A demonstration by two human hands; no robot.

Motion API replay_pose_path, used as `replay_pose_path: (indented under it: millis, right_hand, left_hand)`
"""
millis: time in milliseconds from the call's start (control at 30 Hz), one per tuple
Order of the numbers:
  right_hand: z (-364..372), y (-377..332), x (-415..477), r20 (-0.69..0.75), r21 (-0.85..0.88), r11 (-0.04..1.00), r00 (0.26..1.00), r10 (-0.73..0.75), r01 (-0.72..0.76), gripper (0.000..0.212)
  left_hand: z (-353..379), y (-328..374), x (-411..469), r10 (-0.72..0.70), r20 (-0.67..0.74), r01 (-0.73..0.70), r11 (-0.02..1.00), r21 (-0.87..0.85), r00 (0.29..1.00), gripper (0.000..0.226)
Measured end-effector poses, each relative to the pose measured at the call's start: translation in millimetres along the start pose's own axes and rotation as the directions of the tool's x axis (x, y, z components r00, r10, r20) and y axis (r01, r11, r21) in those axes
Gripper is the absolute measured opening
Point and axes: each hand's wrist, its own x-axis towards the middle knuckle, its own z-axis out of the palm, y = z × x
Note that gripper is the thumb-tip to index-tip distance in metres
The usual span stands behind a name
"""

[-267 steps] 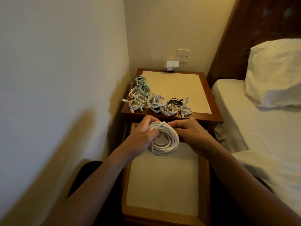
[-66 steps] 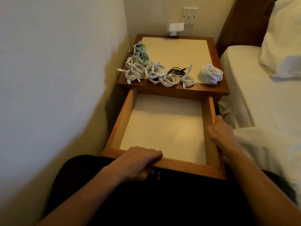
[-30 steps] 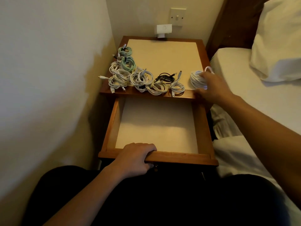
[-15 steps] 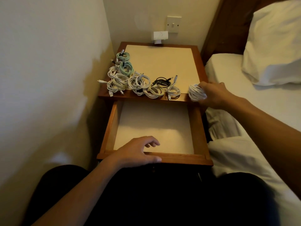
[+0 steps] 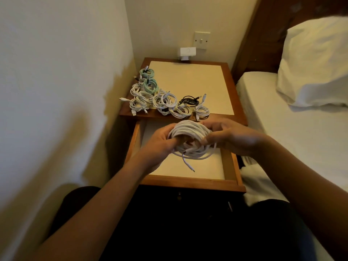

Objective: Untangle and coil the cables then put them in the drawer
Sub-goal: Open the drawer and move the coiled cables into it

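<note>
Two pale walls are meeting in a corner beyond the hands, the left one running close alongside the left forearm. Right of the right hand, a bed [image 5: 293, 132] with a white sheet is lying along the frame's edge, a white pillow [image 5: 312, 63] resting at its far end against a dark wooden headboard [image 5: 263, 34]. Straight past both hands a wooden nightstand [image 5: 231, 76] is standing in the corner, and its drawer [image 5: 190, 182] is sitting pulled out beneath the hands, its pale floor bare. On the wall behind the nightstand a switch plate [image 5: 202, 40] is showing above a small white plug-in device [image 5: 187, 53].

Along the nightstand's near and left edges, just beyond the fingers, a cluster of small coiled cables [image 5: 162, 99] is lying: mostly white, two pale green at the far left, one black toward the right.

Both hands are hovering over the open drawer, holding a large white cable coil [image 5: 190, 140] between them. The left hand [image 5: 160, 141] is curling round the coil's left side, fingers hooked through its centre. The right hand [image 5: 226, 137] is gripping the right side, fingers closing over the top and thumb pressing the loops nearer the camera. One loose end of the cable is dangling below the coil toward the drawer floor.

Both forearms are reaching forward from the lower corners, converging over the drawer, above dark-clad legs.
</note>
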Motion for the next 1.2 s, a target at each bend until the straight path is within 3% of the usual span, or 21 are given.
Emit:
replay_pose_path:
  millis: [100,167,400,500,600,700,800,900,1000,1100,1200]
  right_hand:
    - [6.9,11.7,12.5,-0.083,0.012,0.999,0.996,0.042,-0.041,0.05]
    - [10.2,15.9,20.1,-0.179,0.031,0.998,0.982,0.059,-0.054,0.049]
    - [37.3,42.2,57.6,-0.356,0.078,0.985,0.919,0.169,-0.151,0.039]
    - [42.1,59.0,80.9,-0.459,0.07,0.987,0.873,0.163,-0.148,0.035]
    - [37.0,79.0,106.3,-0.458,0.172,0.968,0.855,0.242,-0.182,0.037]
    - [32.2,101.4,132.5,-0.457,0.242,0.935,0.819,0.345,-0.259,0.042]
    - [29.1,115.7,154.4,-0.473,0.219,0.924,0.795,0.38,-0.312,0.043]
    - [23.6,121.4,165.4,-0.532,0.055,0.929,0.777,0.336,-0.365,0.029]
    - [20.1,122.0,167.1,-0.537,-0.246,0.847,0.794,0.286,-0.471,0.018]
    - [22.2,115.6,162.7,-0.522,-0.463,0.713,0.812,0.261,-0.526,0.052]
    - [29.8,110.7,151.4,-0.46,-0.636,0.644,0.879,0.126,-0.425,0.097]
  left_hand:
    - [-10.7,-7.3,-3.2,-0.098,-0.114,0.096,0.995,-0.017,0.989,0.027]
    - [-16.2,-11.8,-2.4,-0.167,-0.197,0.142,0.981,-0.132,0.966,0.021]
    - [-25.4,-31.5,11.2,-0.319,-0.341,0.133,0.873,-0.47,0.884,0.031]
    - [-31.0,-46.2,20.9,-0.358,-0.357,0.157,0.861,-0.484,0.863,0.034]
    - [-45.1,-59.6,35.9,-0.457,-0.343,0.28,0.845,-0.455,0.821,0.032]
    - [-62.6,-77.9,59.0,-0.556,-0.431,0.417,0.826,-0.379,0.71,0.024]
    - [-69.4,-92.5,81.5,-0.572,-0.485,0.521,0.816,-0.251,0.662,0.023]
    - [-77.5,-99.5,96.5,-0.48,-0.562,0.585,0.811,0.007,0.673,0.033]
    - [-83.3,-94.5,95.3,-0.335,-0.602,0.626,0.684,0.375,0.725,0.037]
    - [-82.3,-77.7,78.7,-0.214,-0.522,0.53,0.612,0.588,0.826,0.035]
    - [-84.2,-55.3,49.1,-0.002,-0.443,0.338,0.65,0.681,0.897,0.023]
